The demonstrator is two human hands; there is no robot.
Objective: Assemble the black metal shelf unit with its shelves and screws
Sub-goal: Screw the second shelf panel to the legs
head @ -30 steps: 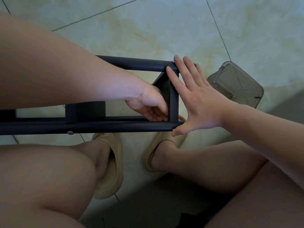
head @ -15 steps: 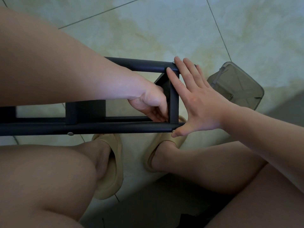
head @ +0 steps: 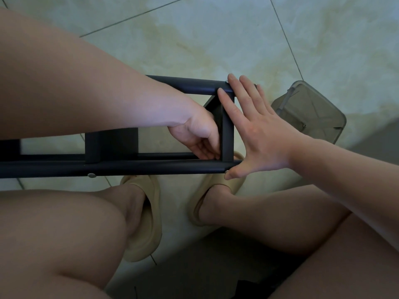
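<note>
Right hand (head: 259,134) presses flat, fingers straight, against the black tubular metal frame (head: 151,167). Left hand (head: 197,134) curls inside it; its hold is unclear.

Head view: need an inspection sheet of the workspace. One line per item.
Surface: pale tiled floor with grout lines.
Job's things: black frame lying across the view; screw head on its near tube.
Clutter: clear plastic box on the floor, right of the frame.
Hands: right hand flat against the frame's end; left hand curled inside the end corner, grip hidden.
Cables: nothing seen.
Surroundings: beige slippers on the person's feet.
</note>
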